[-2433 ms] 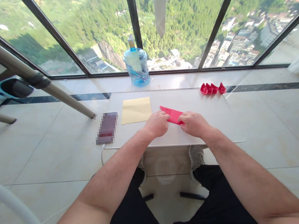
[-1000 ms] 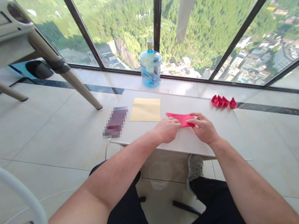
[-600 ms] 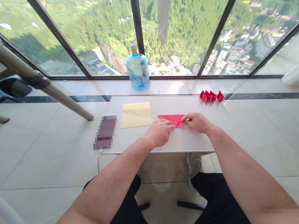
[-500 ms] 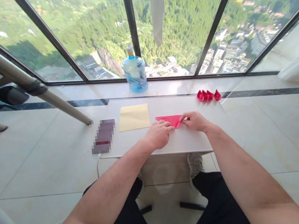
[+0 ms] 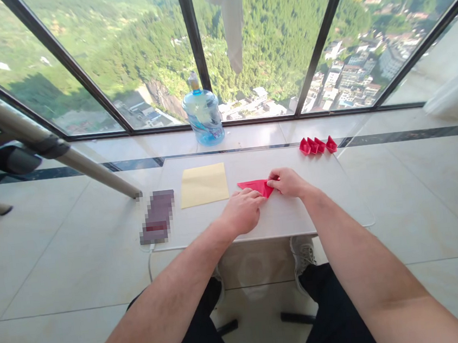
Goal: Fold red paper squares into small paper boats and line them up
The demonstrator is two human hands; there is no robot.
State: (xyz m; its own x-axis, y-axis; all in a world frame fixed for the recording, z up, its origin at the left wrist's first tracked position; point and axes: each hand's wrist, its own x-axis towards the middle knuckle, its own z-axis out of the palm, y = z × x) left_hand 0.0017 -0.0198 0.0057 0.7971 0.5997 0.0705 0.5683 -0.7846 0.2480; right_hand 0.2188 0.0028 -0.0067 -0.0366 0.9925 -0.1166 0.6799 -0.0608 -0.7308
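A folded piece of red paper [image 5: 254, 184], triangular in outline, lies on the low white table in front of me. My left hand [image 5: 243, 208] rests on its near edge, fingers stretched out and pressing it down. With thumb and forefinger, my right hand [image 5: 285, 182] pinches the paper's right corner, which is turned over toward the middle. Part of the near edge is hidden beneath my left fingers. To the left lies a sheet of yellow paper [image 5: 203, 185], flat and touched by neither hand.
Several small folded red paper shapes [image 5: 317, 146] stand in a row at the table's [image 5: 299, 216] far right corner. A blurred phone-like slab [image 5: 158, 217] with a white cable lies at the left edge. Behind the table, a large blue water bottle [image 5: 204, 119] stands by the window.
My right hand has moved left, bringing the red paper's right corner inward over the rest. My left hand stays pressed on the paper. The view has shifted slightly.
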